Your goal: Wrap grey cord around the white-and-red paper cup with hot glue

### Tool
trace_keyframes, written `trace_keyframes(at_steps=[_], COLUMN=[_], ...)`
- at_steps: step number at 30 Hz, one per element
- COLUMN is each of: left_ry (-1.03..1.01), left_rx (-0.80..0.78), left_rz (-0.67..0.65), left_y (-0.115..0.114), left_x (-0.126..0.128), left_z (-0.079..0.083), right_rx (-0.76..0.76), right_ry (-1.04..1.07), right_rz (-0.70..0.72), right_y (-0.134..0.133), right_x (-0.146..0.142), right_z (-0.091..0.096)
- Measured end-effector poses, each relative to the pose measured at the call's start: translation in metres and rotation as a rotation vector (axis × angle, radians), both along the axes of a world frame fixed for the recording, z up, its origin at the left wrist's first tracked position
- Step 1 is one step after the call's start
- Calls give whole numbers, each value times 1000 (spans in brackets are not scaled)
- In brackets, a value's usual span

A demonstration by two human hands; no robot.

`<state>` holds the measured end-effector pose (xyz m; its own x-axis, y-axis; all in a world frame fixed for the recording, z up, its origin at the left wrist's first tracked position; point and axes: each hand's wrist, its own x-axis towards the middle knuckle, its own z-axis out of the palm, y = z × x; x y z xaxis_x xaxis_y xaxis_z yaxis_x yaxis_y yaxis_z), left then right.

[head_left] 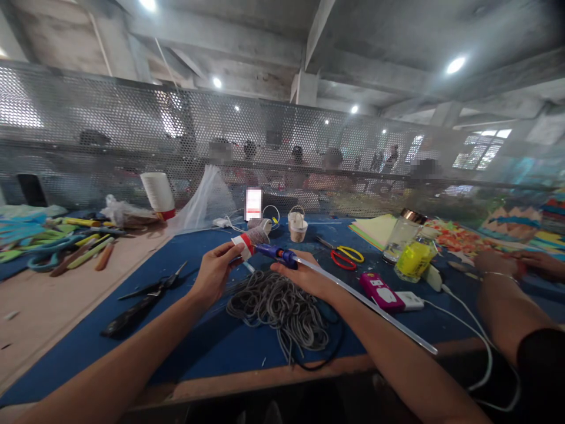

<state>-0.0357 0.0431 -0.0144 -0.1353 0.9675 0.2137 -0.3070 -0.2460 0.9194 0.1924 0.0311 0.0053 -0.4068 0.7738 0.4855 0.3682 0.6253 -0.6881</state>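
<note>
My left hand [217, 272] is closed, pinching a small white-and-red paper cup [243, 246] at its side. My right hand [304, 275] is wrapped round a blue glue gun [277, 253]. From the back of the gun a long clear glue stick [366, 303] runs out over my right forearm. The nozzle points left and reaches the cup; whether it touches cannot be seen. Below both hands lies a loose heap of grey cord [282, 309]. A cord-wrapped piece [259, 231] shows just behind the cup.
Black pliers [148, 297] and red-and-yellow scissors [346, 256] lie on the blue mat [189, 347]. Two little baskets [299, 229] stand behind. To the right are a purple box [382, 291], a yellow-liquid jar [415, 259], a white cable [468, 315] and a co-worker's hand [497, 265]. Stacked paper cups [158, 191] stand left.
</note>
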Motion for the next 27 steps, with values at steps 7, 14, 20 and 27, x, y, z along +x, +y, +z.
trace_keyframes(at_steps=[7, 14, 20, 27], left_ry=[-4, -7, -2, -1], left_rx=[-1, -5, -4, -14], left_rz=[-11, -6, -13, -21], left_y=[-1, -1, -1, -4], left_x=[0, 0, -1, 1], left_z=[2, 2, 0, 3], right_rx=[0, -12, -15, -19], right_ry=[-12, 2, 12, 11], right_rz=[-12, -8, -7, -1], right_y=[0, 0, 0, 0], right_x=[0, 0, 0, -1], right_z=[-1, 0, -1, 0])
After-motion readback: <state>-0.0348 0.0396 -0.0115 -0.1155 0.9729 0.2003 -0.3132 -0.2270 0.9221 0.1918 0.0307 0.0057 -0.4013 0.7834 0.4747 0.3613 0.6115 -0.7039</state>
